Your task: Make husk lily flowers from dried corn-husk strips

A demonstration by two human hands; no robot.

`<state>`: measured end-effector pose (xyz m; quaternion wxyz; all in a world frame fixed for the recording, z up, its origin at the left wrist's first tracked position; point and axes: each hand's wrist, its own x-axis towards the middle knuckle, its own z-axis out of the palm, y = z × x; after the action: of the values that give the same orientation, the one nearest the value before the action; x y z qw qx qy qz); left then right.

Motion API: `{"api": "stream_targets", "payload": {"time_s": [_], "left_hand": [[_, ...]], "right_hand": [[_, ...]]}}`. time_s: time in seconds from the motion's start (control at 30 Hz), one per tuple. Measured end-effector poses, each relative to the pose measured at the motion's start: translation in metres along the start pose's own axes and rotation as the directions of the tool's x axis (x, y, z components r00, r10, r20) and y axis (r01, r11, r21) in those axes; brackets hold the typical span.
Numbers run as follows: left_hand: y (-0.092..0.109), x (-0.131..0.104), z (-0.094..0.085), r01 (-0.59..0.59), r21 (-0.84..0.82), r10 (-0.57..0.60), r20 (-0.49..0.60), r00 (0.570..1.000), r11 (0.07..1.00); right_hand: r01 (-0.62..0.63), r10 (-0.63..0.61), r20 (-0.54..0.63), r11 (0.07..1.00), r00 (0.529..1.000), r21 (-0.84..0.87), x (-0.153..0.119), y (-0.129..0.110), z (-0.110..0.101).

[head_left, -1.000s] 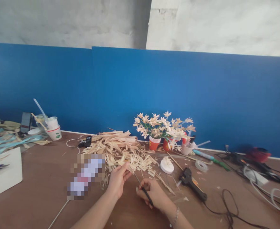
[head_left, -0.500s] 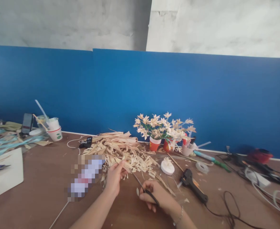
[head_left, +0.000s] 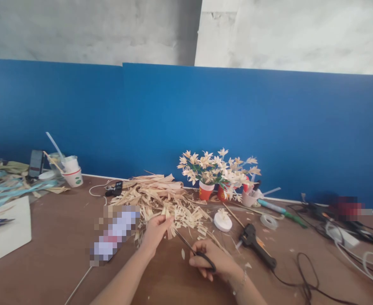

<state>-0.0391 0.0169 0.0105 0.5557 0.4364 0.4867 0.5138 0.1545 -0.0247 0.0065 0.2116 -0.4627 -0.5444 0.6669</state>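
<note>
My right hand is wrapped round the black handles of a pair of scissors, whose blades point up and left towards my other hand. My left hand is pinched at the front of the straw pile; a pale straw strip stands at its fingertips. Behind both hands spreads a heap of pale dried straw strips. A small cut petal-shaped piece lies on the brown table just left of my right hand. To the right of the heap, a straw flower rests on a round white lid.
Red cups hold straw flowers by the blue partition. A black glue gun with its cord lies right of my hand. Left are a pixelated phone-like object, white cups and white paper.
My right hand and the scissors have shifted slightly right. My left fingertips have moved a little to the right. The petal-shaped piece now shows apart from my right hand.
</note>
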Motion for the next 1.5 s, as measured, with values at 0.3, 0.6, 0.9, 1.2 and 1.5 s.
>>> {"api": "stream_targets", "payload": {"time_s": [0.3,0.6,0.9,1.2,1.5], "left_hand": [[-0.005,-0.001,-0.001,-0.009,0.075,0.0,0.115,0.993,0.997],[-0.004,-0.001,-0.001,0.03,0.12,-0.048,0.151,0.987,0.992],[-0.007,-0.001,0.0,0.038,0.131,-0.058,0.152,0.987,0.991],[-0.015,0.003,0.0,0.021,0.112,-0.038,0.144,0.989,0.993],[-0.011,0.0,0.004,0.04,0.11,-0.051,0.101,0.994,0.993]], "right_hand": [[-0.022,0.021,-0.011,0.999,1.0,-0.046,0.0,-0.003,0.001],[-0.041,0.039,-0.025,0.994,0.999,-0.102,-0.001,-0.002,-0.001],[-0.064,0.055,-0.051,0.979,0.997,-0.193,-0.004,-0.006,-0.002],[-0.045,0.046,0.003,0.986,0.999,-0.16,-0.003,0.002,-0.01],[0.168,-0.168,-0.146,0.986,0.975,-0.014,0.006,0.005,-0.003]]}}
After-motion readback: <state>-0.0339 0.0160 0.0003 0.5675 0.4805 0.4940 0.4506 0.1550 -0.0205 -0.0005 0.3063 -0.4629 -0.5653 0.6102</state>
